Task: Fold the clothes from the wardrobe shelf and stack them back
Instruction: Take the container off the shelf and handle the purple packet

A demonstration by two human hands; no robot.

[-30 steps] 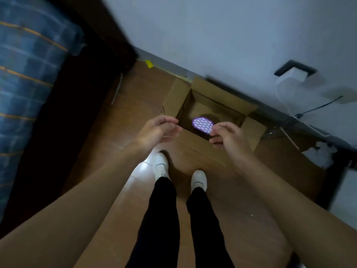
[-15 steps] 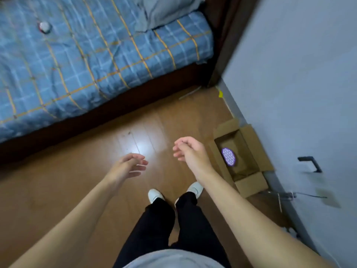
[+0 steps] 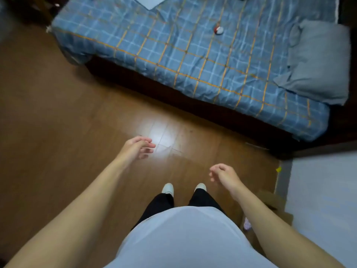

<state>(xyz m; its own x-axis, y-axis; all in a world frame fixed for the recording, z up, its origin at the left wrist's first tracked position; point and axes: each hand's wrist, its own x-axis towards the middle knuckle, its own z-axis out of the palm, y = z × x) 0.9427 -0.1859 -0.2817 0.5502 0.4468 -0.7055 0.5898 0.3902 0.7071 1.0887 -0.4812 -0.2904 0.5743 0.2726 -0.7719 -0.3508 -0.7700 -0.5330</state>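
Looking down from head height: a white shirt [image 3: 183,238], black trousers [image 3: 160,206] and pale shoes [image 3: 168,188] on a wooden floor [image 3: 58,132]. Both bare arms reach forward. The right hand [image 3: 224,175] hangs above the floor near the shoes, grip loose, fingers softly curled, holding nothing. The left hand [image 3: 138,147] is farther out, grip relaxed and holding nothing. A cardboard box [image 3: 274,202] sits behind the right forearm. Beyond is a bed [image 3: 193,55] with blue checked bedding and a small red and white ball [image 3: 218,30]. A rumpled grey cloth [image 3: 318,62], garment or pillow, lies on its right end.
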